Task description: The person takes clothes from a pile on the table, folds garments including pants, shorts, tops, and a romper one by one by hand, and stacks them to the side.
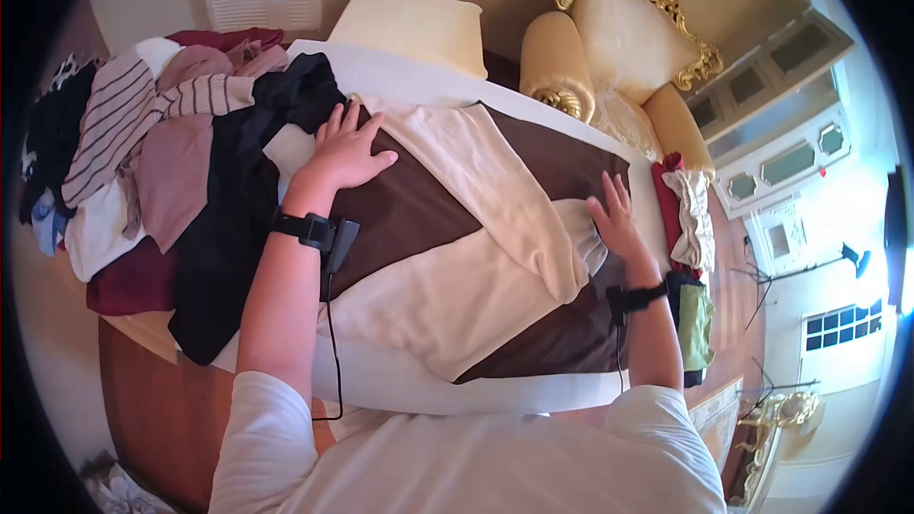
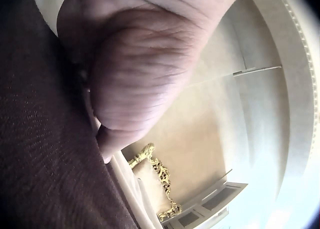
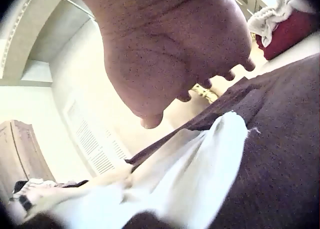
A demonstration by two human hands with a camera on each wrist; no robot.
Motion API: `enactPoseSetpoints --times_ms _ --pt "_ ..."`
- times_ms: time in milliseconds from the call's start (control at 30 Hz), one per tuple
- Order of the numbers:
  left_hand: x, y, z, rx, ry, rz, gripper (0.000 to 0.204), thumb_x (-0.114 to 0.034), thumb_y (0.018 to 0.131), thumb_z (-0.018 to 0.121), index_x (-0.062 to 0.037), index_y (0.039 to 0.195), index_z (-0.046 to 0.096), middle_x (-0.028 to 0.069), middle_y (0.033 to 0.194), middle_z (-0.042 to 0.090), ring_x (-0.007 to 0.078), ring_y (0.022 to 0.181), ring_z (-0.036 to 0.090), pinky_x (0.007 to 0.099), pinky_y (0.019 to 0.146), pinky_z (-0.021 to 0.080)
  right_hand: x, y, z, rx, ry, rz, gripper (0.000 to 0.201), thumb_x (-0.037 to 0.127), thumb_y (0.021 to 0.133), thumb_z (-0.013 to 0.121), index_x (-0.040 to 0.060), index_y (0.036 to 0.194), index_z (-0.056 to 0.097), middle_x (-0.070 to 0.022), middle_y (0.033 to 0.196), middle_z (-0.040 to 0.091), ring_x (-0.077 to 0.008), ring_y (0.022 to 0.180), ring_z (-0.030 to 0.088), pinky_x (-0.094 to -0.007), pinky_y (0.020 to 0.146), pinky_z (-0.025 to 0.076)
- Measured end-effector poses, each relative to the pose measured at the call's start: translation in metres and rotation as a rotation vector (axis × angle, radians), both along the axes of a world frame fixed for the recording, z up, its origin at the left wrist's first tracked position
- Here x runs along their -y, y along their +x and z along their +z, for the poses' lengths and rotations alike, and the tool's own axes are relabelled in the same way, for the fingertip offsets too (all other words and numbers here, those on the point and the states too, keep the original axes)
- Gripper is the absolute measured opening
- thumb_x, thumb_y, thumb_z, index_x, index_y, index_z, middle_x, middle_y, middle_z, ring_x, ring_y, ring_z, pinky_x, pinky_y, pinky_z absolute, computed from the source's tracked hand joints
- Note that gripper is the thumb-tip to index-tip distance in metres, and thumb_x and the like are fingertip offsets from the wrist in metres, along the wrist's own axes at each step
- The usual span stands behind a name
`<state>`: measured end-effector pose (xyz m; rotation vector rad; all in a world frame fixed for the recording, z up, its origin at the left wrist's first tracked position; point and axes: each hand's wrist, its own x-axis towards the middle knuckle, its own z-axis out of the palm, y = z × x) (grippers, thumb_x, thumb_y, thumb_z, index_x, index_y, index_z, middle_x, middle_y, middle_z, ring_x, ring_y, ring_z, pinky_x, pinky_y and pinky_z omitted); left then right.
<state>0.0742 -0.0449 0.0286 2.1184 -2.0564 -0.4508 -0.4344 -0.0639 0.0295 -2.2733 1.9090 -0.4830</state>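
A brown garment (image 1: 409,190) with long cream sleeves (image 1: 457,148) lies spread on a white-covered table, the sleeves folded across its body. My left hand (image 1: 345,150) rests flat near its far left corner, fingers spread. In the left wrist view the thumb side of that hand (image 2: 140,73) lies against the brown fabric (image 2: 55,149). At the garment's right side, my right hand (image 1: 619,221) is held with straight fingers beside a gathered cream cuff (image 1: 583,233). From the right wrist, the palm (image 3: 175,53) hangs just above the brown cloth (image 3: 285,139) and the cream sleeve end (image 3: 225,139).
A heap of mixed clothes (image 1: 152,143) covers the table's left end, with a black garment (image 1: 224,228) nearest. Folded clothes (image 1: 690,219) are stacked along the right edge. Beyond the table stand a gold armchair (image 1: 628,38) and a cream padded seat (image 1: 414,29).
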Motion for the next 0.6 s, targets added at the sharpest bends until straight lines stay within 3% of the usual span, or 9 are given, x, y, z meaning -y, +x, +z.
enactPoseSetpoints --times_ms 67,267,433,467,500,600 --pt "0.000 -0.002 0.000 0.014 -0.003 -0.021 0.079 -0.055 0.095 0.061 -0.0226 0.161 0.034 0.0189 0.171 0.012 0.0387 0.159 0.007 0.0509 0.125 0.014 -0.060 0.007 0.015 -0.063 0.043 0.097 0.078 0.055 0.100 0.056 0.0134 0.161 0.031 -0.0252 0.165 0.027 -0.0500 0.150 0.026 -0.0528 0.123 0.023" --pt "0.002 0.001 0.005 0.031 -0.016 -0.024 0.080 -0.056 0.092 0.063 -0.0201 0.159 0.038 0.0177 0.171 0.017 0.0404 0.157 0.012 0.0506 0.125 0.017 -0.189 0.005 0.032 -0.182 0.221 0.004 0.082 0.057 0.099 0.056 0.0147 0.163 0.027 -0.0219 0.168 0.021 -0.0472 0.153 0.020 -0.0564 0.123 0.021" --pt "-0.012 -0.013 0.033 0.055 -0.067 -0.115 0.081 -0.045 0.089 0.072 -0.0128 0.157 0.041 0.0243 0.166 0.025 0.0433 0.155 0.017 0.0466 0.125 0.021 -0.226 -0.021 0.021 -0.178 0.279 -0.161 0.085 0.063 0.099 0.052 0.0168 0.164 0.024 -0.0193 0.170 0.017 -0.0456 0.156 0.014 -0.0622 0.122 0.017" --pt "-0.021 -0.023 0.045 -0.003 -0.115 -0.173 0.078 -0.040 0.090 0.072 -0.0055 0.154 0.042 0.0253 0.162 0.034 0.0420 0.152 0.028 0.0447 0.123 0.027 -0.230 -0.025 0.019 -0.191 0.260 -0.153 0.085 0.064 0.098 0.052 0.0170 0.164 0.024 -0.0194 0.170 0.017 -0.0454 0.156 0.014 -0.0617 0.123 0.016" --pt "-0.031 -0.033 0.056 0.012 -0.120 -0.183 0.078 -0.040 0.090 0.072 -0.0055 0.154 0.042 0.0253 0.162 0.034 0.0420 0.152 0.028 0.0447 0.123 0.027 -0.233 -0.027 0.017 -0.208 0.244 -0.138 0.085 0.065 0.098 0.051 0.0172 0.164 0.024 -0.0195 0.170 0.018 -0.0452 0.156 0.014 -0.0612 0.123 0.015" --pt "-0.064 -0.067 0.069 -0.197 -0.039 -0.399 0.075 -0.037 0.091 0.071 0.0010 0.149 0.045 0.0259 0.153 0.046 0.0384 0.141 0.046 0.0407 0.118 0.037 -0.238 -0.032 0.014 -0.210 0.225 -0.146 0.085 0.065 0.098 0.051 0.0174 0.164 0.025 -0.0194 0.170 0.018 -0.0449 0.156 0.014 -0.0603 0.124 0.014"
